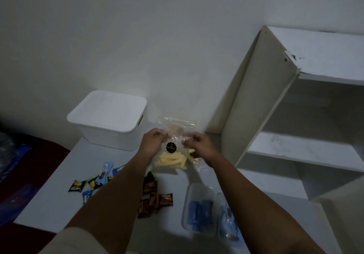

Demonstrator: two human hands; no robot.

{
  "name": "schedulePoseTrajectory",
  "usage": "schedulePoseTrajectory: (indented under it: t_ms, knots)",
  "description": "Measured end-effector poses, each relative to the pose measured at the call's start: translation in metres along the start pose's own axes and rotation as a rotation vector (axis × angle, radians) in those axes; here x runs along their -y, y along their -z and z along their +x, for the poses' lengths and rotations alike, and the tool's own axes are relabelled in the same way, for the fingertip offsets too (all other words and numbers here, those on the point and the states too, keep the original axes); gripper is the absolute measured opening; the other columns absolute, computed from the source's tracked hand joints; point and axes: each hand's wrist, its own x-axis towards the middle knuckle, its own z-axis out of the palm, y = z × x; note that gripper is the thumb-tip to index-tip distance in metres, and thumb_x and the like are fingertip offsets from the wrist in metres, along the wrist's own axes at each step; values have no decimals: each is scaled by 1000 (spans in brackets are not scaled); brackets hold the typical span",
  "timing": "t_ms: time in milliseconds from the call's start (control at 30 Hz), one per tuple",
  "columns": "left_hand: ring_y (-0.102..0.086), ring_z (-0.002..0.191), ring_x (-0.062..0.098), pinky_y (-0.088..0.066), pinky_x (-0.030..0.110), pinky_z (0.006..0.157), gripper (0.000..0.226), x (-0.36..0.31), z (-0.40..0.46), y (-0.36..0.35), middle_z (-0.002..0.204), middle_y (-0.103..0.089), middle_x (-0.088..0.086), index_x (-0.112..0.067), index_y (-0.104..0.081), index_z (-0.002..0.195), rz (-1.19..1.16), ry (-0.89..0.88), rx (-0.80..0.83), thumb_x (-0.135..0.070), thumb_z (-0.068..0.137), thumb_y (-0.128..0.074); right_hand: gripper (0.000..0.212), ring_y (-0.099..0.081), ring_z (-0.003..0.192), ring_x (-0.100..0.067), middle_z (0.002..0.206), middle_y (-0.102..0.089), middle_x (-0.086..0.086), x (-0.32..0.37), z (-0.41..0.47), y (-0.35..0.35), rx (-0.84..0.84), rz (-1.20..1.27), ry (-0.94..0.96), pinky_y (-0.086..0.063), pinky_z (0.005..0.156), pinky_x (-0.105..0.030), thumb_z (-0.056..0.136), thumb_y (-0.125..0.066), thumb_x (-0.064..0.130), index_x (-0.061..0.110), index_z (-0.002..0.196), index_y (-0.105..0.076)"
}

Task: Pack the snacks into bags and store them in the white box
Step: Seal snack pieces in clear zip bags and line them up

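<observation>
At the centre of the frame a clear plastic bag bearing a round black sticker, with pale yellow snack sticks gathered in its lower part, is held just above the surface, its upper part pinched by the curled fingers of the left hand and the right hand. To its left, toward the wall, the white box is seen with its lid on. Lower in the frame, blue and black snack packets, brown sachets and clear bags of blue packets are spread over the surface, and a white shelf unit is seen at the right.
</observation>
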Motion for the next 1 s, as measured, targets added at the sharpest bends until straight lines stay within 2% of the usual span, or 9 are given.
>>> schedulePoseTrajectory:
  t_ms: [133,200,400,500,567,667,767,867,1000]
  knots:
    - [-66,87,20,-51,33,80,14,13,49,6,99,-75,12,-4,-68,95,30,-25,-16,-16,96,-63,8,-68,86,-19,93,-73,-3,-23,42,-29,-38,42,-114,-56,81,-46,95,-69,12,13,102,-73]
    - [-67,92,22,-52,36,85,12,23,74,8,99,-73,6,-9,-68,100,100,-6,-62,-18,93,-65,11,-68,86,-22,93,-73,-6,-28,69,-40,-75,63,-147,-56,82,-48,98,-63,9,15,94,-72]
    - [-57,115,22,-43,29,93,47,52,146,7,123,-57,3,-11,-48,138,205,88,-119,-24,96,-64,17,-66,88,-30,107,-72,-27,-33,169,-63,-198,63,-177,-57,86,-64,97,-59,1,12,94,-72]
    - [-50,133,31,-43,43,108,62,65,185,2,148,-49,10,-18,-36,151,225,164,-128,-28,95,-60,20,-65,83,-26,91,-73,-12,-35,220,-73,-228,63,-161,-58,82,-58,98,-57,3,13,85,-68]
    - [-44,139,31,-41,48,111,68,73,208,-2,154,-44,7,-23,-31,154,212,209,-146,-33,93,-60,20,-65,73,-17,83,-70,-1,-37,249,-81,-225,55,-153,-57,74,-46,99,-57,4,12,83,-67]
    - [-46,138,32,-42,48,110,76,84,237,-7,150,-49,10,-20,-33,154,210,195,-207,-30,86,-65,16,-61,63,-14,76,-67,-1,-41,282,-91,-209,25,-162,-51,59,-29,93,-58,-3,8,85,-67]
    - [-43,140,33,-40,50,111,89,91,255,-12,154,-45,10,-22,-23,158,228,223,-240,-28,81,-66,7,-58,53,-13,76,-66,-6,-47,304,-99,-206,4,-152,-47,47,-24,91,-61,-5,-1,87,-66]
    - [-28,148,35,-27,50,120,97,94,262,-20,162,-30,14,-16,-13,161,200,198,-256,-28,80,-65,12,-61,68,-17,79,-67,-5,-52,312,-102,-233,-22,-128,-52,60,-25,88,-67,-4,7,88,-67]
    - [-12,155,30,-15,42,125,96,95,259,-29,168,-13,15,-8,-4,160,188,223,-237,-13,88,-67,39,-63,82,-10,95,-65,-5,-60,307,-98,-241,-30,-112,-52,69,-15,84,-66,-13,1,121,-64]
